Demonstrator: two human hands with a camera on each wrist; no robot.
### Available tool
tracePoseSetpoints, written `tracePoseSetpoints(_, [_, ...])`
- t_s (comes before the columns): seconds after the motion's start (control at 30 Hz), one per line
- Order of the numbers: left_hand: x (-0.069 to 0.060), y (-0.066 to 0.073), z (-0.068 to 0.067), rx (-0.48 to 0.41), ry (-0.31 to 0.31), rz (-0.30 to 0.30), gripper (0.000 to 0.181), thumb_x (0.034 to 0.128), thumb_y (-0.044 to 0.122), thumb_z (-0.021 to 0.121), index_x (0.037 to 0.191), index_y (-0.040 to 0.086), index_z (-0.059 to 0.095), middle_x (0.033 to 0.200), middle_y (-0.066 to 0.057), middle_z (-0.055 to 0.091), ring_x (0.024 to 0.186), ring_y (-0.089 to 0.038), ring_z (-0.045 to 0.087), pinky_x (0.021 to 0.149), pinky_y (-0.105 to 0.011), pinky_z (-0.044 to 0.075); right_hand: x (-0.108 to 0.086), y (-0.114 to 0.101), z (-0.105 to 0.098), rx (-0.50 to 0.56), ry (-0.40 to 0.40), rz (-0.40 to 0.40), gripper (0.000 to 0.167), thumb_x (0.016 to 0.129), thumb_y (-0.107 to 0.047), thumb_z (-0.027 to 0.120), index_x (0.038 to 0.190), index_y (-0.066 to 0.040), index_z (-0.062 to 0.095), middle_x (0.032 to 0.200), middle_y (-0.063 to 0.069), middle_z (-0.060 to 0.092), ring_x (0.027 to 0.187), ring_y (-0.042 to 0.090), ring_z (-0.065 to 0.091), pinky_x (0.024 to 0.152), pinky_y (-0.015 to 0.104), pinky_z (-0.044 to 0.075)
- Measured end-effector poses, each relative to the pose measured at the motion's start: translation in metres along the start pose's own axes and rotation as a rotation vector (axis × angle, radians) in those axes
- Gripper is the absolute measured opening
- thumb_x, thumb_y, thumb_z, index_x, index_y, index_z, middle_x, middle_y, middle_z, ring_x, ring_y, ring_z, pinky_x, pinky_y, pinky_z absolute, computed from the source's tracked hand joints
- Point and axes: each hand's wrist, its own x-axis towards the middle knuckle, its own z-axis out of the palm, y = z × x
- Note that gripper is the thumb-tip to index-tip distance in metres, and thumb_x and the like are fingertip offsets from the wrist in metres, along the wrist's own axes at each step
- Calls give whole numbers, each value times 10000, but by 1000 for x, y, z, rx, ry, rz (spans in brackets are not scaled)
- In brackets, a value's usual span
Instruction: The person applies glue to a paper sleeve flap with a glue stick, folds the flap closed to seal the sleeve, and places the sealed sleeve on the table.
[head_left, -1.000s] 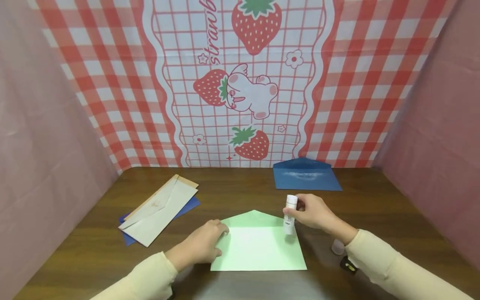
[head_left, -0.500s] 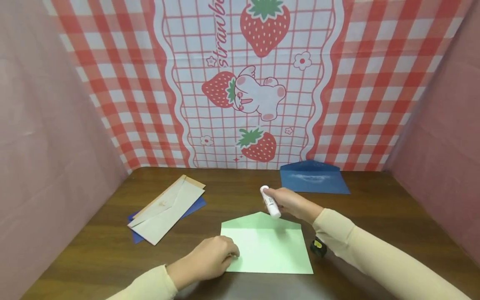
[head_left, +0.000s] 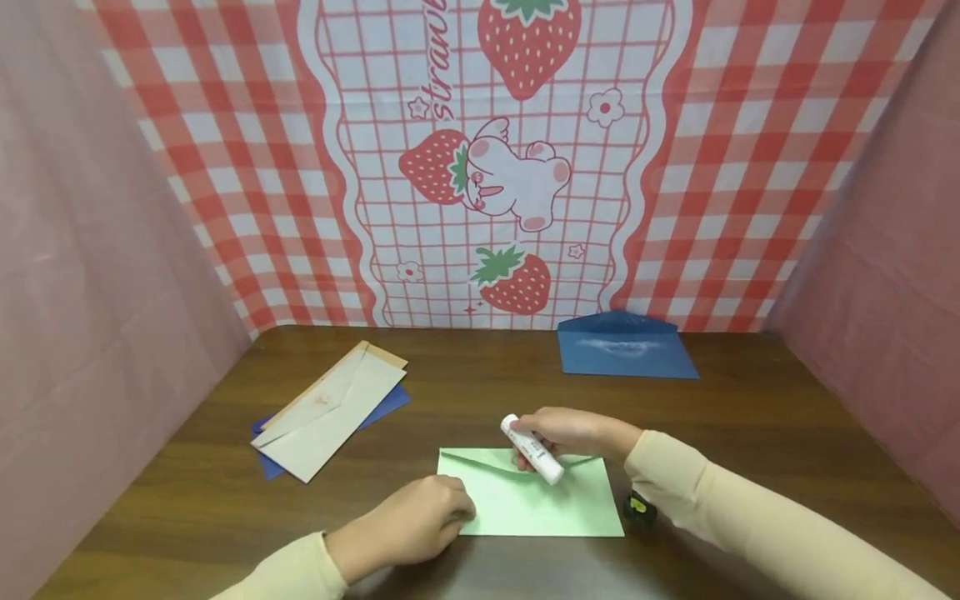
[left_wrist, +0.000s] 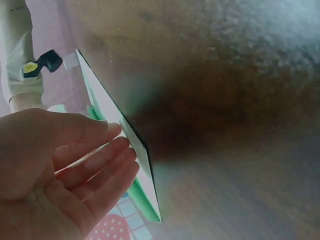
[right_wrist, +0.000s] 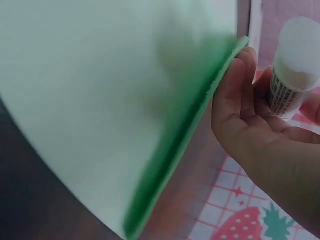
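A light green envelope [head_left: 517, 508] lies on the wooden table in front of me, its flap [head_left: 480, 461] folded partway over the body. My left hand [head_left: 420, 517] rests on the envelope's left edge; in the left wrist view its fingers are only slightly bent, their tips touching the paper. A white glue stick [head_left: 532, 450] is held slantwise in my right hand [head_left: 573, 432], between thumb and fingers. With other fingers the same hand pushes on the flap's edge, as the right wrist view shows. Part of the flap is hidden behind the glue stick.
A blue envelope [head_left: 630, 358] with whitish smears lies at the back right. At the left is a stack with a pale grey envelope [head_left: 333, 417] on top, over tan and dark blue ones. A red checked cloth [head_left: 720, 167] hangs behind the table.
My right hand has moved left with the glue stick, from the envelope's right side to its flap. The flap has gone from raised to folded partway down. The left hand slid slightly toward me.
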Motion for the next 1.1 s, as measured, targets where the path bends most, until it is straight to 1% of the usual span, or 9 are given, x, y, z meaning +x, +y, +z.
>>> tracePoseSetpoints(0.13, [2,-2,-2,-3,-10,10,126,816,69,690,921,112,743,870,35,710,839,-21,647,749,-141,529,1,10,5,29,-27,5,368,1015,-191,357,1057,120,549,766,57,639,703,114,612,671,225,513])
tracePoseSetpoints(0.27, [10,-4,-10,-67,-35,7,130,828,57,670,923,90,753,892,11,737,849,-39,668,740,-145,535,1,12,7,36,-25,14,350,1007,-185,375,1057,119,540,783,73,620,716,126,596,681,225,508])
tracePoseSetpoints(0.37, [24,-8,-14,-141,-39,-26,128,852,62,650,931,70,751,911,-18,747,853,-60,672,730,-155,533,0,11,9,4,-13,20,351,996,-196,399,1038,111,562,787,73,612,719,131,578,669,220,491])
tracePoseSetpoints(0.47, [42,-12,-15,-211,-37,-60,110,876,77,645,923,53,741,906,-42,746,811,-57,645,696,-149,508,-2,10,9,-30,-7,19,360,993,-202,402,1043,107,579,794,67,614,725,130,570,668,217,482])
tracePoseSetpoints(0.6, [62,-20,-10,-305,-54,-100,103,896,84,635,873,47,727,834,-45,727,692,-18,540,616,-135,443,-2,12,7,3,-17,18,371,1004,-198,385,1079,115,569,821,76,619,749,137,579,700,228,493])
tracePoseSetpoints(0.7, [71,-24,-8,-343,-77,-141,112,897,88,633,839,52,723,793,-35,706,659,-28,498,583,-147,417,1,12,5,28,-29,19,380,1015,-203,376,1090,118,566,840,87,628,762,143,596,720,239,505])
tracePoseSetpoints(0.9, [78,-34,-3,-389,-98,-220,110,872,114,658,811,73,740,788,-12,716,676,-42,514,597,-155,419,3,11,-4,73,-66,10,389,1020,-197,363,1041,132,570,805,71,658,737,127,632,720,240,527])
tracePoseSetpoints(1.0, [78,-38,2,-422,-105,-220,118,873,113,655,807,72,744,785,-20,726,658,-28,501,589,-143,414,1,11,-8,65,-64,26,383,1022,-196,355,1001,122,568,773,70,656,717,128,634,704,244,527])
tracePoseSetpoints(1.1, [76,-39,4,-440,-117,-219,122,874,124,659,809,72,748,783,-22,729,650,-22,489,582,-141,405,-3,11,-11,-2,-20,51,375,1019,-205,364,995,106,570,753,70,639,697,129,624,676,243,520])
